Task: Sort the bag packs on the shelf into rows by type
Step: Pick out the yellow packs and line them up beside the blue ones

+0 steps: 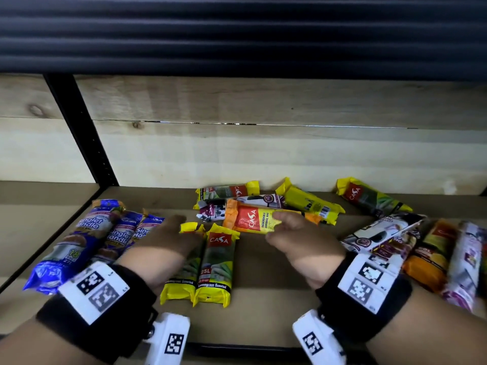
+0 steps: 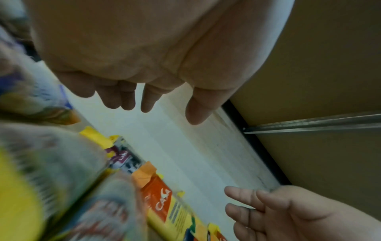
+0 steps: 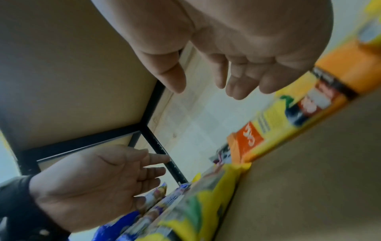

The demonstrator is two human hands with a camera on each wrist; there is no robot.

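Three blue Singlet Handle packs [image 1: 79,238] lie side by side at the left of the shelf. Two yellow Casa lemongrass packs [image 1: 216,262] lie parallel in the middle. My left hand [image 1: 179,222] hovers over the left one with straight fingers and hides its upper half. An orange-and-yellow Casa degradable pack [image 1: 250,217] lies crosswise behind them. My right hand [image 1: 279,222] reaches over its right end. In the wrist views, both the left hand [image 2: 144,101] and the right hand [image 3: 206,84] are spread and hold nothing.
A white-and-purple pack [image 1: 216,209] and yellow packs [image 1: 311,201] lie mixed near the wooden back wall [image 1: 263,154]. A loose heap of orange and white packs [image 1: 427,248] fills the right side. A black upright post [image 1: 87,133] stands at the back left.
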